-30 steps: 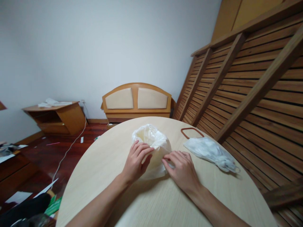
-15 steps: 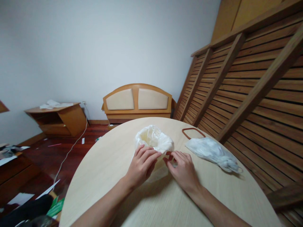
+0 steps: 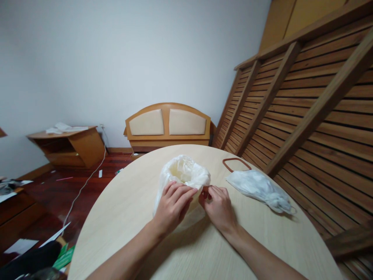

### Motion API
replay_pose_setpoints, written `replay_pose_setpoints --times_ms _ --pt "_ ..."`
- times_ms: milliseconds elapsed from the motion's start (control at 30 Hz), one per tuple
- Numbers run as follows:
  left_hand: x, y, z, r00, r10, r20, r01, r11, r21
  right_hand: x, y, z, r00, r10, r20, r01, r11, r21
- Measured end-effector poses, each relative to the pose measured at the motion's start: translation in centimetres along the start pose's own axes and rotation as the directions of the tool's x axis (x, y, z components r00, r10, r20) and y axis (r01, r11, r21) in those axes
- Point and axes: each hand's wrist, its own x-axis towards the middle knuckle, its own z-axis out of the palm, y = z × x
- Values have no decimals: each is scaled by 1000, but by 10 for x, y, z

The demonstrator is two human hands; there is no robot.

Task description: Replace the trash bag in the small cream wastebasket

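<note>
A container lined with a thin whitish plastic bag (image 3: 192,173) stands on the round pale table (image 3: 125,202), its mouth facing up. My left hand (image 3: 175,202) curls over the near rim, fingers closed on the bag's folded edge. At the right of the rim my right hand (image 3: 218,204) pinches the edge of the same bag. The container's lower part shows below the hands, partly covered by them. To the right lies a bundle of white plastic bags (image 3: 260,188), and behind it a brown rounded frame (image 3: 236,159) rests flat.
A slatted wooden panel (image 3: 291,112) leans along the right side, close to the table. Beyond the table stand a headboard (image 3: 167,124) and a low cabinet (image 3: 87,147). A white cable and papers lie on the dark red floor at the left.
The right hand's fingers have closed in more tightly at the bag's edge. The bagged container has shifted slightly left, and the whole view has moved a little.
</note>
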Motion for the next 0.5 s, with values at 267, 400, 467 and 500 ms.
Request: replay_pose_setpoints --times_ms 267,400,467,500 --pt "-4 -10 3 995 -95 -20 95 995 16 -4 -5 -8 999 -14 33 10 994 112" --pt "-4 -13 2 997 -83 -9 83 996 12 -5 -5 -13 996 -28 83 18 993 119" --pt "-4 -13 2 997 -79 -20 79 997 9 -5 -5 -15 989 -48 138 32 993 112" --pt "-4 -13 2 996 -79 -28 80 997 8 -6 -4 -16 985 -60 164 43 993 106"
